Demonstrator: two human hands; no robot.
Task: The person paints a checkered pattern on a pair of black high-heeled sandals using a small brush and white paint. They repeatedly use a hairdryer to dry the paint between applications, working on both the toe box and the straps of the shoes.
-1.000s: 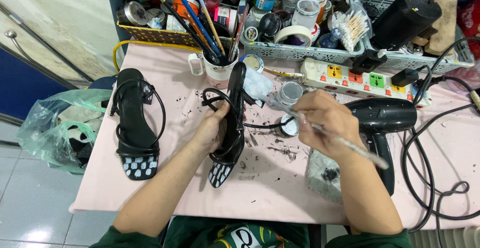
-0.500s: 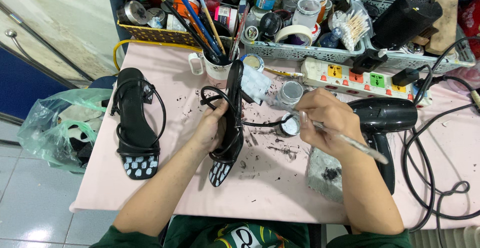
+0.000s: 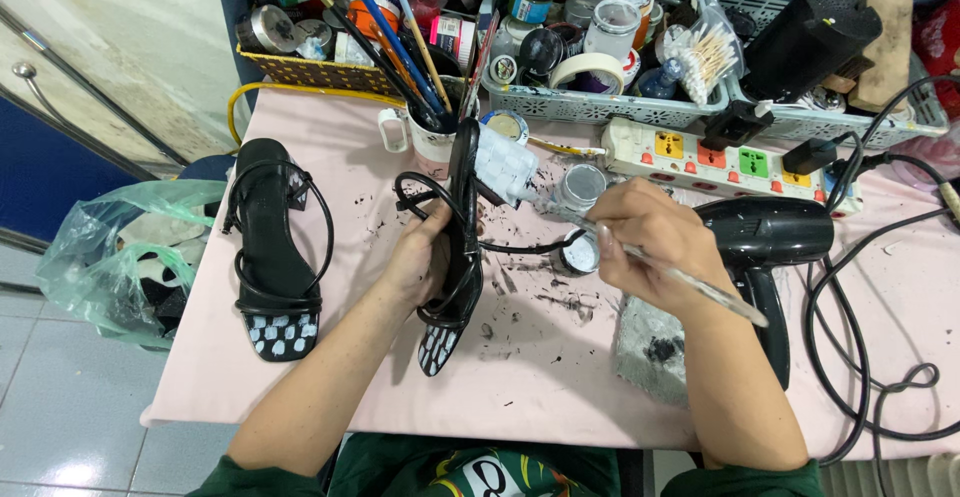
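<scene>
My left hand point(image 3: 422, 257) grips a black strappy sandal point(image 3: 455, 257) tipped on its side, its toe end carrying white checker marks near the table's front. My right hand point(image 3: 650, 242) holds a thin clear-handled paintbrush point(image 3: 690, 282), its tip pointing left toward a small open jar point(image 3: 580, 253) beside the sandal's straps. Flat on the pink table point(image 3: 340, 377) to the left lies a second black sandal point(image 3: 272, 252) with the same white checks on its toe.
A black hair dryer point(image 3: 765, 242) and a grey stained sponge point(image 3: 650, 342) sit right of my hands. Behind are a white power strip point(image 3: 700, 152), a mug of brushes point(image 3: 430, 137), baskets of jars and tape. Cables loop at right. A green plastic bag point(image 3: 120, 257) hangs left.
My right hand has shifted slightly left with the brush, closer to the small jar. The left hand keeps the sandal nearly still.
</scene>
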